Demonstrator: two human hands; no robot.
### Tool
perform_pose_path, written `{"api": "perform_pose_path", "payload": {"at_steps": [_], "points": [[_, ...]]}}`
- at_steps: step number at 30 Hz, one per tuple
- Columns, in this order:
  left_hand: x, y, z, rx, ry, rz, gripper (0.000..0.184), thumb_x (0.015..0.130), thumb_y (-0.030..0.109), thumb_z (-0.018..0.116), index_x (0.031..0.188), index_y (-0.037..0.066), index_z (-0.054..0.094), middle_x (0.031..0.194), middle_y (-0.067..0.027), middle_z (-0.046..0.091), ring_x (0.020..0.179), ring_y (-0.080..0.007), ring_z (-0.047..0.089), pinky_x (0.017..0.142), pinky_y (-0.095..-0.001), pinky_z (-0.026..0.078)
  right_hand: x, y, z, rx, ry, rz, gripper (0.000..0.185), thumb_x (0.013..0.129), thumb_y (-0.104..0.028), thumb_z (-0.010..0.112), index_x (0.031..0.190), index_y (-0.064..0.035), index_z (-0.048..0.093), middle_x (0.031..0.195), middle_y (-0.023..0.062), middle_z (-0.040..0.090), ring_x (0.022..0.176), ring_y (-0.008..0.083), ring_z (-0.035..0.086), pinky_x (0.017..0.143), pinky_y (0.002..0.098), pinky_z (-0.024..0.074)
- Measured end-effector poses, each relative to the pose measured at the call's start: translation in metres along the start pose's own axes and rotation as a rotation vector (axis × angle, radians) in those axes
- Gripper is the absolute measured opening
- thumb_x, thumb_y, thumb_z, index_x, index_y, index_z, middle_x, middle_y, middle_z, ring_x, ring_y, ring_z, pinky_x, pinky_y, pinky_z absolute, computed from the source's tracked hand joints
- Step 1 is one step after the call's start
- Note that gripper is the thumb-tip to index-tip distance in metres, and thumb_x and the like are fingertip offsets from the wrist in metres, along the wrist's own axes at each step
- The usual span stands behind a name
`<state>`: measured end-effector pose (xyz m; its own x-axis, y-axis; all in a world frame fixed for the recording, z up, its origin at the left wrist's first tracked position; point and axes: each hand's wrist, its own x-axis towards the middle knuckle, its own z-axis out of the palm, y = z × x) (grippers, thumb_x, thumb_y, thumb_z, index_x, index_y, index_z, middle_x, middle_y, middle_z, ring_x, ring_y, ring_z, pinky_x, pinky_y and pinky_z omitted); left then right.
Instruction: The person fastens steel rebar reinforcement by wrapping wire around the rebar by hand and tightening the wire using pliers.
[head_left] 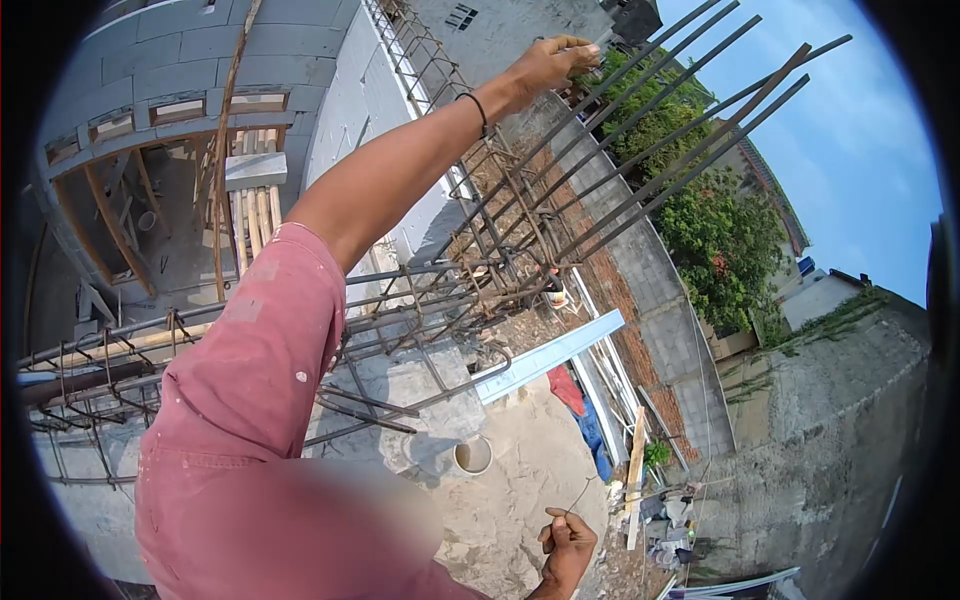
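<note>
My left hand [560,62] is raised at the end of an outstretched arm with a pink sleeve and a black wristband. Its fingers are drawn together close to the upright steel rebars [665,125]; whatever they hold, if anything, is too small to make out. Low in the view, my right hand [568,548] pinches a thin, bent piece of wire [582,494] between thumb and fingers. Between the hands, the rebars rise from a tied rebar cage [510,275], which meets a horizontal run of rebar [400,300]. The pink-sleeved arm covers part of that run.
A light-blue plank [550,355] lies beyond the cage. Below are a bucket [472,455] and a sand pile [520,470]. A block wall [665,320] runs alongside, with trees [725,240] behind. Another wall [370,110] and wooden props [255,215] stand at left.
</note>
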<state>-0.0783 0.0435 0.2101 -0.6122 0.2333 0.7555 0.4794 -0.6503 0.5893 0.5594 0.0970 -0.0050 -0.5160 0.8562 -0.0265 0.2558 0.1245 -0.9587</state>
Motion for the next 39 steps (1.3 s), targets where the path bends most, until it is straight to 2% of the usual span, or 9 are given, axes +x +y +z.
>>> {"api": "perform_pose_path", "payload": {"at_steps": [4,7,9,10,15,19,32,38,39], "points": [[0.02,-0.023,0.014,-0.103,-0.316,-0.236,0.095,0.091,0.069,0.058,0.154,0.002,0.036,0.15,-0.0244,0.048,0.135,-0.0362,0.053,0.114,-0.0554,0.039,0.007,0.036,-0.007,-0.061,0.007,0.067,0.029,0.091,-0.018,0.077,0.103,0.0082,0.074,0.061,0.0096,0.064,0.049,0.0102,0.05,0.046,0.0246,0.0344],[0.03,-0.026,0.028,-0.135,-0.46,-0.307,0.095,0.089,0.072,0.059,0.15,0.002,0.04,0.138,-0.0222,0.054,0.122,-0.0331,0.058,0.109,-0.0525,0.042,-0.006,0.053,0.011,-0.355,0.045,0.144,0.046,0.091,-0.035,0.071,0.057,-0.0133,0.051,0.056,-0.0009,0.047,0.058,0.014,0.042,0.076,0.0379,0.0448],[0.042,-0.036,0.038,0.049,-0.519,-0.254,0.065,0.09,0.066,0.064,0.116,0.007,0.064,0.095,-0.0083,0.062,0.089,-0.0212,0.059,0.098,-0.044,0.045,-0.014,0.044,0.029,-0.447,0.004,0.18,0.035,0.093,-0.031,0.07,0.067,-0.0123,0.055,0.059,-0.001,0.049,0.059,0.0132,0.043,0.074,0.0359,0.0437],[0.04,-0.044,0.046,0.178,-0.478,-0.207,0.07,0.09,0.062,0.064,0.129,0.004,0.066,0.107,-0.0181,0.065,0.096,-0.0229,0.062,0.089,-0.0418,0.049,-0.017,0.032,0.04,-0.452,-0.058,0.197,0.03,0.093,-0.029,0.069,0.072,-0.0118,0.057,0.061,-0.001,0.051,0.06,0.0128,0.044,0.073,0.0348,0.0431],[0.039,-0.052,0.058,0.256,-0.258,-0.144,0.038,0.096,0.047,0.062,0.095,0.009,0.059,0.074,0.0004,0.048,0.067,-0.0138,0.047,0.068,-0.0371,0.043,-0.029,-0.017,0.077,-0.501,-0.266,0.254,0.011,0.097,-0.02,0.065,0.098,-0.0092,0.067,0.068,-0.0011,0.057,0.062,0.0108,0.046,0.067,0.0297,0.0403],[0.037,-0.058,0.051,-0.061,-0.351,-0.205,0.03,0.1,0.036,0.057,0.1,0.006,0.058,0.073,-0.0008,0.048,0.067,-0.0154,0.045,0.066,-0.0383,0.041,-0.033,-0.033,0.086,-0.528,-0.274,0.279,0.024,0.099,-0.013,0.062,0.119,-0.0071,0.075,0.074,-0.0012,0.062,0.064,0.0092,0.048,0.062,0.0256,0.038],[0.039,-0.061,0.054,0.132,-0.301,-0.134,0.041,0.103,0.033,0.05,0.117,-0.005,0.06,0.085,-0.0092,0.063,0.075,-0.0186,0.058,0.075,-0.0381,0.049,-0.031,-0.034,0.116,-0.341,-0.287,0.295,0.028,0.096,-0.006,0.06,0.12,-0.0057,0.075,0.072,-0.0015,0.061,0.063,0.0089,0.046,0.061,0.0254,0.0386],[0.037,-0.057,0.051,0.228,-0.365,-0.15,0.04,0.107,0.031,0.046,0.118,-0.003,0.063,0.09,-0.0079,0.066,0.078,-0.0172,0.063,0.075,-0.0361,0.053,-0.026,0.013,0.087,-0.172,-0.271,0.267,0.033,0.094,-0.015,0.072,0.126,-0.008,0.073,0.084,-0.0053,0.065,0.064,0.0041,0.044,0.056,0.0221,0.0386],[0.035,-0.055,0.052,0.155,-0.339,-0.157,0.039,0.107,0.031,0.045,0.118,-0.003,0.063,0.09,-0.0074,0.066,0.079,-0.0167,0.064,0.076,-0.0356,0.055,-0.022,0.002,0.094,-0.199,-0.243,0.283,0.026,0.093,-0.013,0.073,0.116,-0.0015,0.074,0.077,0.0021,0.067,0.059,0.0069,0.048,0.053,0.0235,0.039]]}}
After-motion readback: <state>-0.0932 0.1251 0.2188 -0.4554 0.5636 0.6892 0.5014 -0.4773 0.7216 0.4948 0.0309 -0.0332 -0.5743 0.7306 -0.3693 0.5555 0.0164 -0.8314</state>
